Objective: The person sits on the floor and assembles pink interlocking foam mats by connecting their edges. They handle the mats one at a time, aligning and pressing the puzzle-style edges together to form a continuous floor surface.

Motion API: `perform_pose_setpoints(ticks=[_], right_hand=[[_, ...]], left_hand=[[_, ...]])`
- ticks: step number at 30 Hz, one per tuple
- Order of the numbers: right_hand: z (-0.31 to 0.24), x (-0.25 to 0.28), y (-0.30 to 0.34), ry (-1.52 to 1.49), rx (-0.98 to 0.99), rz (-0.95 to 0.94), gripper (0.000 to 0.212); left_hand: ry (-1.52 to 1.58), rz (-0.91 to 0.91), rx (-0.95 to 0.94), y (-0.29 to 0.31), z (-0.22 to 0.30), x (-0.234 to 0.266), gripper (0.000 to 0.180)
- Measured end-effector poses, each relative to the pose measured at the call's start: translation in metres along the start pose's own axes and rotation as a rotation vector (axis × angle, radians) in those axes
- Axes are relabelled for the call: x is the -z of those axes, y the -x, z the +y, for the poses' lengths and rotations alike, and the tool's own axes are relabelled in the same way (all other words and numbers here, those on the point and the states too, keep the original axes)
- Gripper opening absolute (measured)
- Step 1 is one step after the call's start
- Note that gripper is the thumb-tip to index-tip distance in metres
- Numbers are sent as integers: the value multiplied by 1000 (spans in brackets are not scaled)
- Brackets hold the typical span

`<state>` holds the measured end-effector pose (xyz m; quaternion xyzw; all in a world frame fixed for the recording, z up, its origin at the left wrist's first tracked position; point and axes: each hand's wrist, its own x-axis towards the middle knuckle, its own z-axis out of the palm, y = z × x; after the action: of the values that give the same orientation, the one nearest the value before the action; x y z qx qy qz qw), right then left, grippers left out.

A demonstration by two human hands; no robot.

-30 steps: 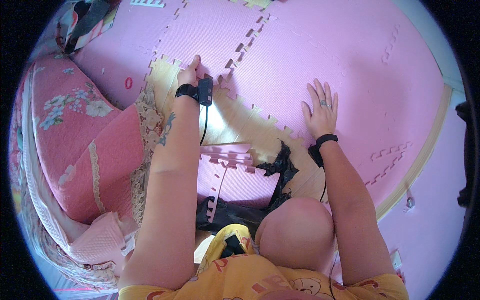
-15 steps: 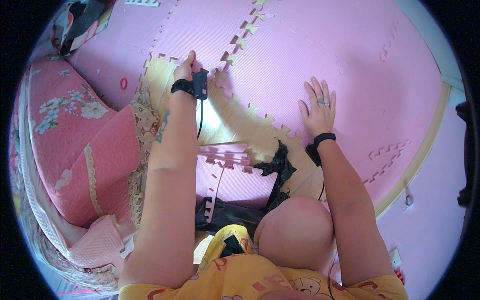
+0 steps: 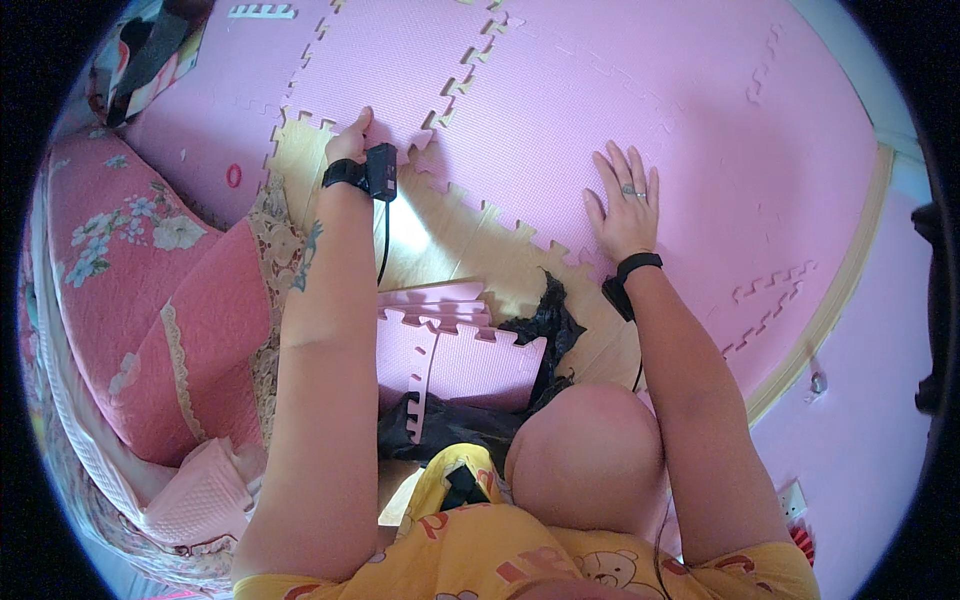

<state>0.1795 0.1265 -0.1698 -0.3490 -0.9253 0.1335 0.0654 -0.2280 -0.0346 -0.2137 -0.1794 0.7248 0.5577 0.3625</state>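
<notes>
A pink foam mat tile (image 3: 385, 65) with jigsaw edges lies at the border of the bare wooden floor. My left hand (image 3: 348, 138) is closed on its near edge, thumb showing on top; the other fingers are hidden. Toothed gaps run along both its left and right sides. On the larger pink matting (image 3: 560, 130) to the right, my right hand (image 3: 625, 205) lies flat, fingers stretched and slightly apart, holding nothing. Each wrist wears a black strap with a small box.
By my knee, loose pink tiles (image 3: 480, 365) lie stacked on a black plastic bag (image 3: 465, 430). Bare wooden floor (image 3: 470, 235) shows between. Pink floral bedding (image 3: 150, 300) borders the left. A red ring (image 3: 234, 176) and pale toothed strip (image 3: 262, 12) lie farther off; a wall socket (image 3: 792, 500) sits right.
The seam on the left side of the tile in my left hand has opened wider. The view has shifted slightly; my right hand stays flat on the matting.
</notes>
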Motion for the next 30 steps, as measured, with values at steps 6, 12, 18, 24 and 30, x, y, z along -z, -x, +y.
perform_pose_setpoints(ticks=[6,12,18,24,30], right_hand=[[2,-2,0,34,13,11,53],[1,-2,0,28,8,7,53],[1,-1,-1,29,-4,-13,53],[2,-1,0,32,1,-6,53],[3,-3,0,24,11,8,53]], left_hand=[[-6,36,-17,-5,-10,8,41],[10,76,-88,5,-18,5,45],[-182,286,-141,26,-16,-10,53],[-14,330,-176,32,-19,-18,52],[-110,395,-233,54,-10,-24,47]])
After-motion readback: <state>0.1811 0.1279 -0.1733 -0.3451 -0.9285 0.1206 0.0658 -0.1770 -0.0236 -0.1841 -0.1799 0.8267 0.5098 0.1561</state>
